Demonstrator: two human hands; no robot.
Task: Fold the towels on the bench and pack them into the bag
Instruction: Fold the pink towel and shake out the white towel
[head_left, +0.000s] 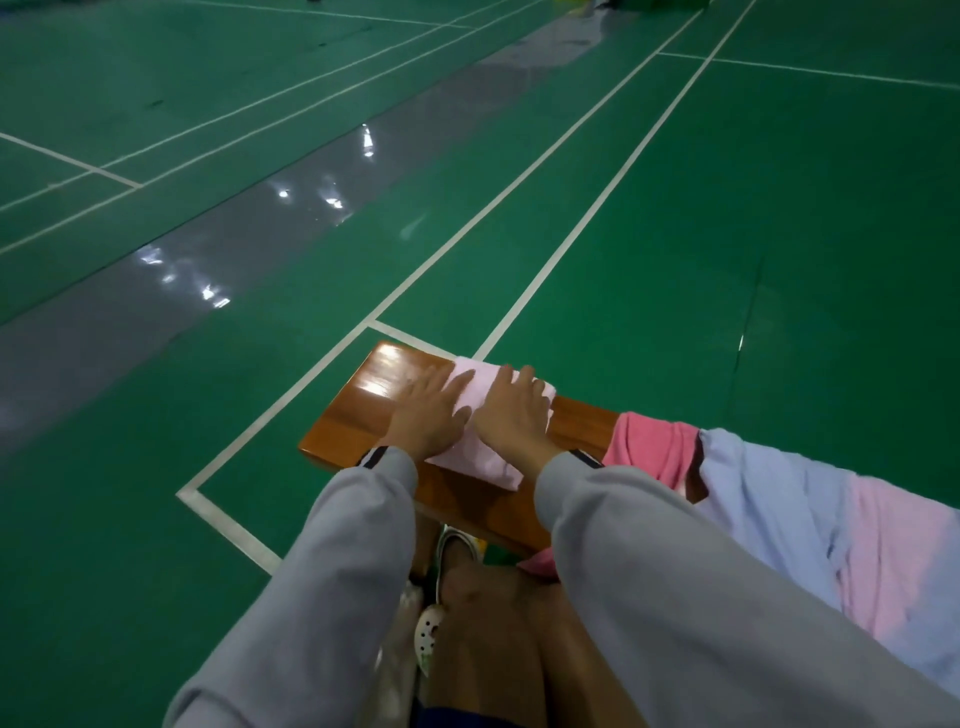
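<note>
The person sits at the wooden surface (358, 410) and leans over it. A pale pink towel (478, 457) lies on the surface, near its left end. It is folded into a small, neat block.

The left hand (428, 410) lies flat on the left side of this towel, and part of the hand is on the bare wood. The right hand (511, 415) lies flat on the right side of the towel. The fingers (524, 376) of both hands are straight and a little apart. They press down on the towel and do not grab it. It looks like the person is smoothing the fold flat.

So one towel looks almost done. More work is left. To the right, on the same surface, there is a loose pile. A dark pink towel (652, 449) is bunched up just beside the right arm. A blue towel (769, 499) is spread out next to it, and a light pink towel (893, 561) lies at the far right. None of these looks folded.

No bag can be made out, so it seems nothing is packed yet. The green floor (675, 260) is all around.
</note>
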